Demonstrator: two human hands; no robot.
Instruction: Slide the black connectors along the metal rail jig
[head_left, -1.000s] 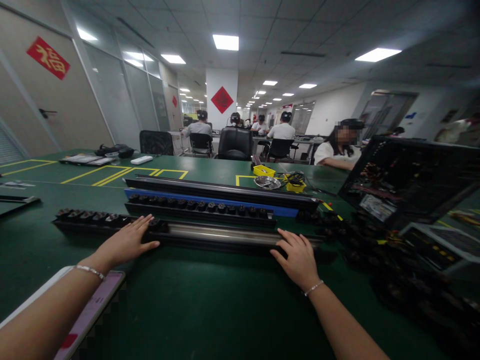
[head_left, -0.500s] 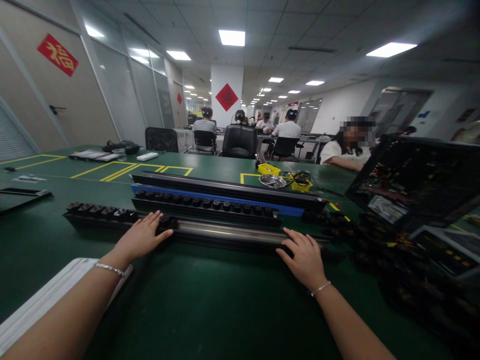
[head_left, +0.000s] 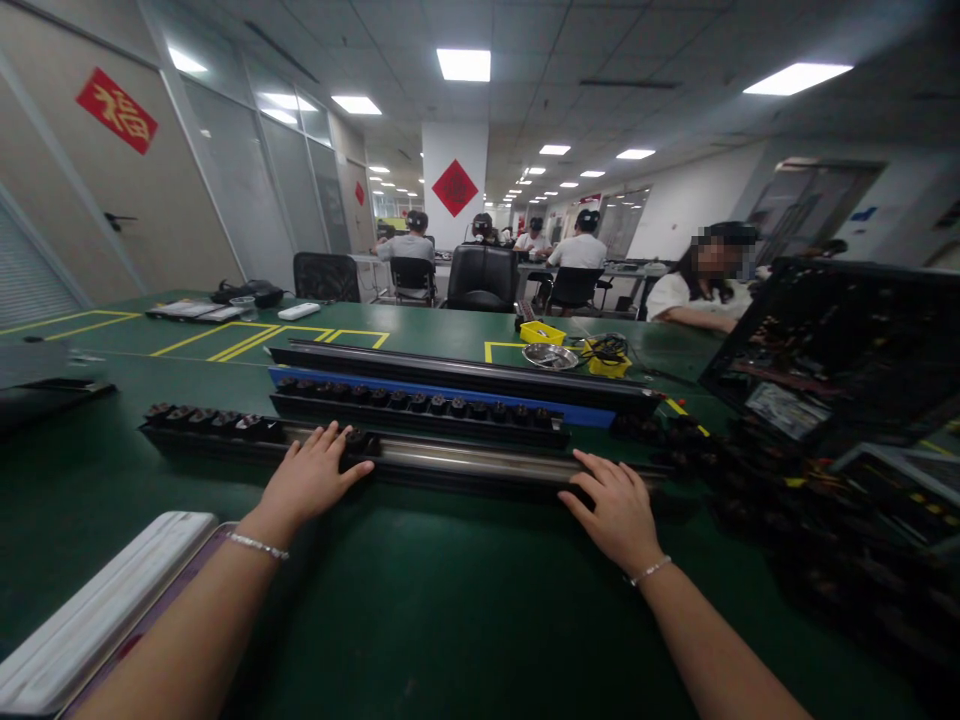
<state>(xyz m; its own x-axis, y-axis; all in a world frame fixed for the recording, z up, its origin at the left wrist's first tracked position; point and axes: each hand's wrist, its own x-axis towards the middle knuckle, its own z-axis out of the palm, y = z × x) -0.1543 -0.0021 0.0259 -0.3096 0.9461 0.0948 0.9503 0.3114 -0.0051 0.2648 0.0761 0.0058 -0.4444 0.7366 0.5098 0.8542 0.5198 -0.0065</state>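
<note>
A long black rail (head_left: 465,466) with a bare metal middle lies across the green table (head_left: 420,620) in front of me. Black sockets (head_left: 217,421) fill its left part. My left hand (head_left: 311,480) lies flat on the rail where the row of sockets ends, fingers spread. Further right, my right hand (head_left: 616,508) rests on the rail's near edge with its fingers apart. Neither hand holds anything. Behind lie a second socket rail (head_left: 420,407) and a long black strip (head_left: 465,375) on a blue sheet.
A heap of black sockets (head_left: 787,500) and an open computer case (head_left: 840,350) stand at the right. A white flat object (head_left: 97,610) lies by my left forearm. Yellow trays and a metal dish (head_left: 551,355) sit farther back. A seated person (head_left: 705,290) and others work beyond.
My left hand has slid rightward along the rail past the sockets. My right hand has shifted slightly right too. The view has turned a little.
</note>
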